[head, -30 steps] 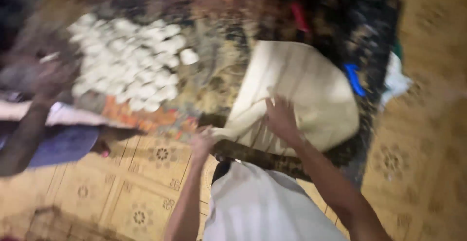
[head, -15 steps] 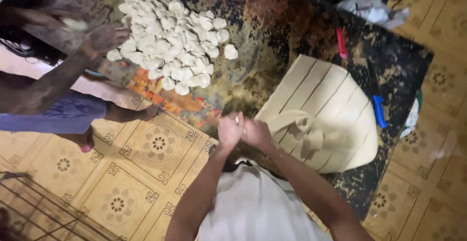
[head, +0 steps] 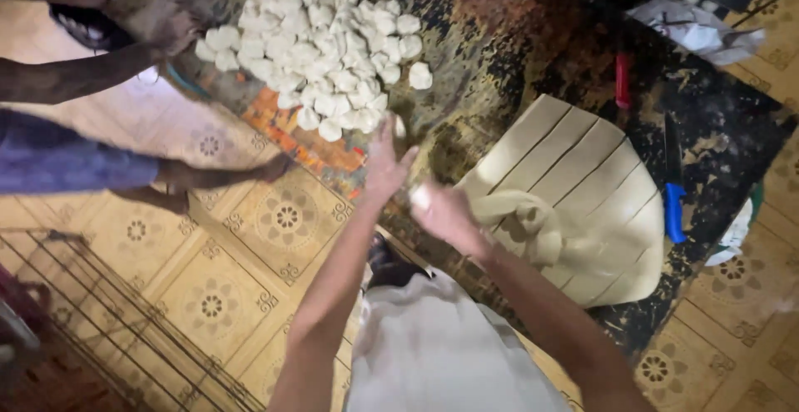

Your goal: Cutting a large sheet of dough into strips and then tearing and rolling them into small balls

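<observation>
A flat sheet of pale dough [head: 574, 187], cut into long strips, lies on a dark patterned mat [head: 499, 37]. A bunched dough strip [head: 520, 216] trails from my right hand [head: 445, 216], which grips a small piece of dough at its fingertips. My left hand [head: 384, 161] is stretched forward with fingers apart, just short of a heap of small white dough pieces [head: 320, 37], with a small pale bit at its fingertips. Both hands are blurred by motion.
Another person's arms [head: 75, 75] and leg reach in from the left by the heap. A blue-handled knife [head: 672, 187] and a red-handled tool [head: 622, 79] lie on the mat. A wire rack [head: 108, 312] stands on the tiled floor at lower left.
My hands were pressed together over the dough strip; they have parted, the left reaching toward the heap. The view has shifted so the heap sits higher.
</observation>
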